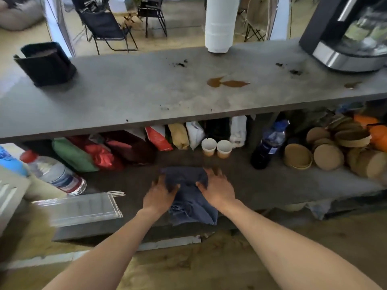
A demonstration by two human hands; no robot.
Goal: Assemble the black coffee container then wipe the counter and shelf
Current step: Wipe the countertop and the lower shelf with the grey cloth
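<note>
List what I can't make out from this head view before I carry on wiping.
- Silver and black coffee machine: cut off by the top and right edges.
- Shelf surface under the dark blue cloth: hidden by the cloth and by the left hand and right hand.
- Inside of the black coffee container: too dark to tell.
- Clear plastic sheets: motion-blurred.
- Bags at the shelf's back: labels unreadable, shaded by the grey counter.

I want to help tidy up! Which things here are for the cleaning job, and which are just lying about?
For the job:
blue cloth, held by the left hand and right hand
black coffee container
counter with its brown spill
shelf

Just lying about:
two paper cups
water bottle
brown bowls
paper towel roll
</note>
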